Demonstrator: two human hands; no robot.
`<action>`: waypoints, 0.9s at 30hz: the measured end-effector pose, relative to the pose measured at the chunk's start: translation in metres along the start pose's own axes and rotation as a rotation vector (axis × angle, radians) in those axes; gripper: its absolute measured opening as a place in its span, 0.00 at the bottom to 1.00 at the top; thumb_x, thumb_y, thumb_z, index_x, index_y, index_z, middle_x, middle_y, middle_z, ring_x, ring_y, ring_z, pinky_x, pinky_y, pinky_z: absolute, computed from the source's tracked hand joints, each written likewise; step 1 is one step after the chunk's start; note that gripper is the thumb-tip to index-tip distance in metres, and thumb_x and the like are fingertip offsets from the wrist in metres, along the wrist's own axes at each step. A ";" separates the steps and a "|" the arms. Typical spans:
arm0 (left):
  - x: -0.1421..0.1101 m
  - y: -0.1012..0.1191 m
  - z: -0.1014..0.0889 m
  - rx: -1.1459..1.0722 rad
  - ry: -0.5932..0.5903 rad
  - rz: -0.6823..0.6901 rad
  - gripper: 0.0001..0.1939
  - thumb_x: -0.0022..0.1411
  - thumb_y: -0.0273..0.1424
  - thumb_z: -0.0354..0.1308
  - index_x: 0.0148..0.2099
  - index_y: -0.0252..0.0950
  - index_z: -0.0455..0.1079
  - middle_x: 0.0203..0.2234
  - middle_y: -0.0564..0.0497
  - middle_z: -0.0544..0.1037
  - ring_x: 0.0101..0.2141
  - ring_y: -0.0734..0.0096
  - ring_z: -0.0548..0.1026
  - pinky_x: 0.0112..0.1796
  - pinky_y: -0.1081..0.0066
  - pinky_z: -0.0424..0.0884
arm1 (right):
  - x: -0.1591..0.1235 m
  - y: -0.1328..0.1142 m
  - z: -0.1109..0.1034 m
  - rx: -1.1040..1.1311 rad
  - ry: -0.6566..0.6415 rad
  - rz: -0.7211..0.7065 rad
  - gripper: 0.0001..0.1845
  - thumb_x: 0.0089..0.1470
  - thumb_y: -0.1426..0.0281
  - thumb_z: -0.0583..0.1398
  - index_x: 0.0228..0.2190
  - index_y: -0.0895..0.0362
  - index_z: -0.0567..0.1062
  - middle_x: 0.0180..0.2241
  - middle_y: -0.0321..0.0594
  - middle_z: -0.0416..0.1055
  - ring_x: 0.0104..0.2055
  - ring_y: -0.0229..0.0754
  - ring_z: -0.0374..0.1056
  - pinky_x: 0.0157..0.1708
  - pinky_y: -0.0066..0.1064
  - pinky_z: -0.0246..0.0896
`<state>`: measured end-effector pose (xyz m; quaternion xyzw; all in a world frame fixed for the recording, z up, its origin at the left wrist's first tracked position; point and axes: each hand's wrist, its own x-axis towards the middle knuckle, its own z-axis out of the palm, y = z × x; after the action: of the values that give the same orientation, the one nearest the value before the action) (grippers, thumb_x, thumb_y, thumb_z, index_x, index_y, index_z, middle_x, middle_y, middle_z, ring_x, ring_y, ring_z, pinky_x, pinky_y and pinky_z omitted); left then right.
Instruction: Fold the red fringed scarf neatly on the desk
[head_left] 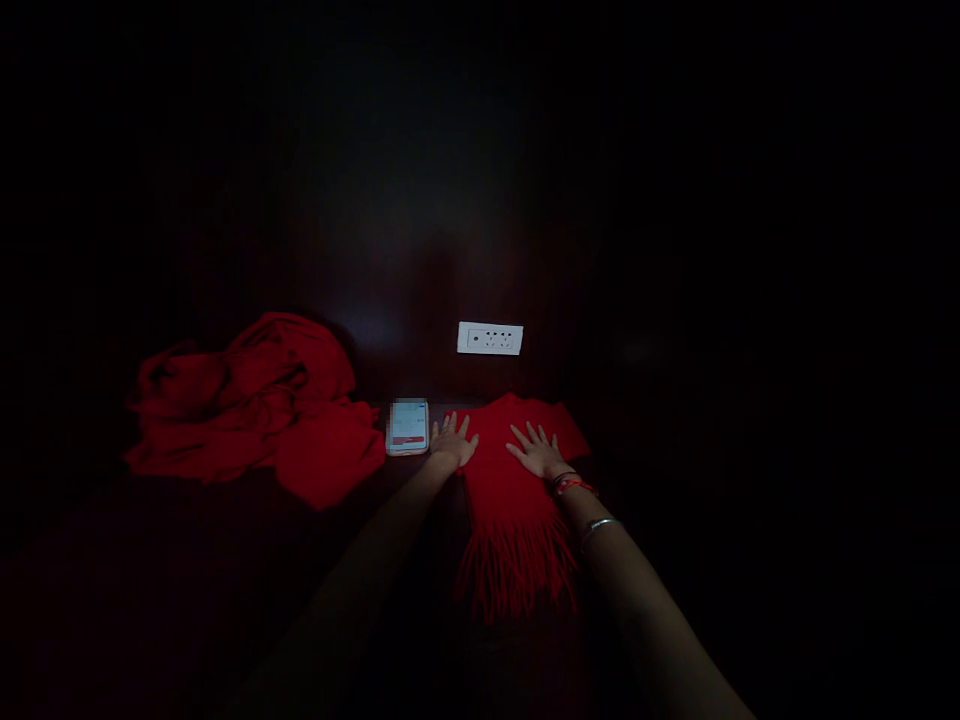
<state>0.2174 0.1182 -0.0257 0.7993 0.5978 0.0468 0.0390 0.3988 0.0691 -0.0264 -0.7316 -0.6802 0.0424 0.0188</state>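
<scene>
A folded red scarf (510, 490) with a fringe at its near end lies on a dark surface in front of me. My left hand (453, 440) rests flat on the scarf's left edge with fingers spread. My right hand (537, 450) lies flat on the scarf's upper right part, fingers stretched out; the wrist wears a red string and a silver bangle. Neither hand holds anything.
A heap of crumpled red cloth (255, 410) lies to the left. A white phone (407, 427) with a lit screen sits just left of my left hand. A white wall socket panel (490, 338) is on the dark back wall. The surroundings are very dark.
</scene>
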 end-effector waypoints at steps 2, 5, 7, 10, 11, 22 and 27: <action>-0.004 0.000 0.001 -0.005 0.007 0.001 0.31 0.58 0.45 0.30 0.60 0.37 0.37 0.58 0.47 0.39 0.56 0.65 0.39 0.53 0.59 0.36 | -0.003 0.000 0.001 0.000 0.000 0.003 0.36 0.46 0.44 0.33 0.55 0.43 0.39 0.59 0.37 0.31 0.58 0.52 0.27 0.52 0.50 0.23; -0.008 0.001 0.001 -0.012 -0.002 0.003 0.31 0.58 0.45 0.29 0.60 0.36 0.37 0.58 0.46 0.40 0.56 0.64 0.40 0.52 0.58 0.38 | -0.008 0.001 0.002 -0.005 -0.007 -0.005 0.36 0.46 0.44 0.33 0.55 0.44 0.39 0.59 0.37 0.31 0.59 0.51 0.27 0.52 0.49 0.23; -0.011 0.003 0.000 -0.015 -0.008 0.010 0.31 0.58 0.45 0.30 0.60 0.35 0.37 0.58 0.45 0.39 0.56 0.62 0.39 0.52 0.58 0.38 | -0.012 0.002 -0.001 -0.008 -0.026 -0.012 0.36 0.46 0.44 0.34 0.55 0.44 0.39 0.59 0.38 0.31 0.58 0.52 0.27 0.52 0.50 0.24; -0.015 0.006 -0.003 -0.017 -0.022 0.048 0.30 0.58 0.43 0.33 0.60 0.37 0.38 0.58 0.46 0.37 0.56 0.62 0.37 0.52 0.58 0.37 | -0.012 0.002 -0.013 -0.013 -0.068 -0.022 0.39 0.45 0.43 0.36 0.55 0.46 0.42 0.59 0.40 0.33 0.58 0.55 0.29 0.51 0.52 0.26; -0.016 0.007 -0.005 -0.017 -0.033 0.064 0.29 0.58 0.43 0.34 0.60 0.38 0.39 0.58 0.47 0.37 0.56 0.62 0.37 0.52 0.58 0.37 | -0.009 0.002 -0.019 -0.013 -0.059 -0.037 0.39 0.45 0.43 0.36 0.55 0.47 0.43 0.59 0.41 0.33 0.58 0.54 0.30 0.51 0.52 0.27; -0.006 0.025 -0.015 0.008 -0.066 0.120 0.29 0.56 0.39 0.39 0.58 0.30 0.48 0.57 0.42 0.45 0.56 0.59 0.42 0.52 0.59 0.41 | 0.075 -0.006 -0.025 0.000 -0.080 -0.112 0.34 0.52 0.53 0.38 0.56 0.57 0.43 0.59 0.39 0.33 0.59 0.44 0.27 0.53 0.45 0.28; -0.001 0.034 0.001 -0.005 0.018 0.185 0.28 0.58 0.40 0.32 0.59 0.35 0.43 0.58 0.49 0.44 0.56 0.61 0.41 0.52 0.56 0.40 | 0.096 0.002 -0.019 0.022 -0.127 -0.036 0.34 0.51 0.51 0.36 0.56 0.55 0.41 0.59 0.38 0.33 0.59 0.45 0.30 0.53 0.46 0.31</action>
<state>0.2494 0.1080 -0.0232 0.8505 0.5216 0.0590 0.0314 0.4090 0.1648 -0.0116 -0.7150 -0.6924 0.0959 -0.0159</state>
